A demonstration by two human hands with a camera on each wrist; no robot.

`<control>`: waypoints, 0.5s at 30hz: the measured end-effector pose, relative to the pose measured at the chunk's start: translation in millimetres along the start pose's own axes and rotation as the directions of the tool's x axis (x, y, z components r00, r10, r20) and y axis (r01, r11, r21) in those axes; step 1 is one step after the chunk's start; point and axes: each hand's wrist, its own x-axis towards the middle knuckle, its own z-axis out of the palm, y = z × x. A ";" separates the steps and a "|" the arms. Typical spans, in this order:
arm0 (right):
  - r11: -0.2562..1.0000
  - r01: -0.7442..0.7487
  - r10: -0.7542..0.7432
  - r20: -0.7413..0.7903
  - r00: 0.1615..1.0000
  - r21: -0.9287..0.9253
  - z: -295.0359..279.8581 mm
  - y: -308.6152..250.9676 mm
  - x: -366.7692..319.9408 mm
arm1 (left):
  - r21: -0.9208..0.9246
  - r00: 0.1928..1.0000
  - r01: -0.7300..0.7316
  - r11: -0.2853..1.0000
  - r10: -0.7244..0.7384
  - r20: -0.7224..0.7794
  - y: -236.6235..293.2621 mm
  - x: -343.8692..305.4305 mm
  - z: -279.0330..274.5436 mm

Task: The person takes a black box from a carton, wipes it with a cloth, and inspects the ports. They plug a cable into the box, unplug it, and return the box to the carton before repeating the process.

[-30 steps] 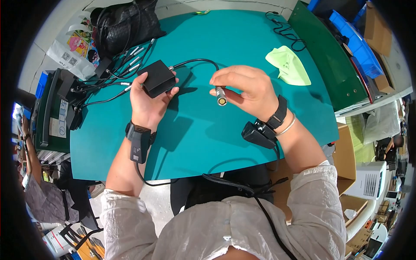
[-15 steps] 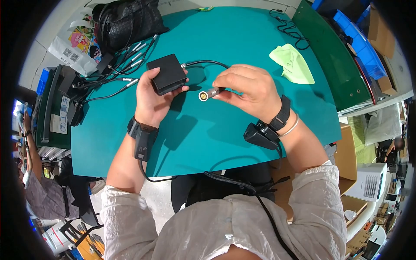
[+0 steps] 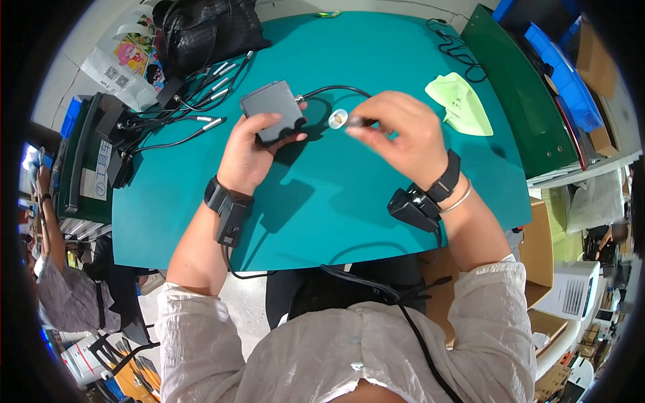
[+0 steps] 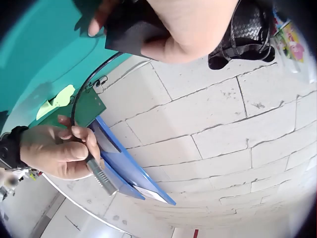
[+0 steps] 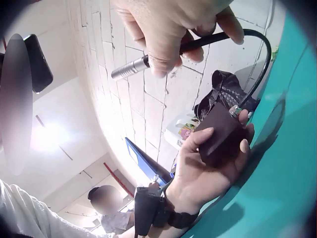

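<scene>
In the head view my left hand (image 3: 250, 156) grips a small black box (image 3: 272, 111), thumb on one face and fingers around the far side. A black cable (image 3: 336, 88) leaves the box and loops over to my right hand (image 3: 406, 138). That hand pinches the cable's end between thumb and fingers. Its silver metal plug (image 5: 130, 68) sticks out past the fingertips, with the round end facing left and up in the head view. Plug and box are held apart, above the table. In the left wrist view the plug's ridged barrel (image 4: 102, 179) shows clearly.
Several black cables with silver plugs (image 3: 211, 122) lie on the green table (image 3: 322, 221) at the left. Behind them are a black bag (image 3: 211, 33) and a printed white bag (image 3: 121, 77). A light green cloth (image 3: 460, 104) and a coiled black cable (image 3: 457, 50) lie at the right.
The plug in my right hand has swung from pointing down to pointing left and up. My left hand has tilted the box, so its face catches more light.
</scene>
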 end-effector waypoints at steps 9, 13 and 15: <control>0.870 -0.167 0.369 -0.388 0.845 0.464 -18.0 35.4 6.4 | 0.059 0.994 -0.113 0.992 0.112 0.021 0.9 -0.2 7.8; 0.707 -0.177 0.590 -0.434 0.681 0.684 -29.5 66.8 4.2 | 0.216 0.969 -0.227 0.950 0.198 0.146 -0.9 -1.1 9.0; 0.524 -0.178 0.737 -0.339 0.585 0.833 -35.5 85.3 -0.8 | 0.277 0.946 -0.270 0.922 0.200 0.255 -1.2 -2.9 11.9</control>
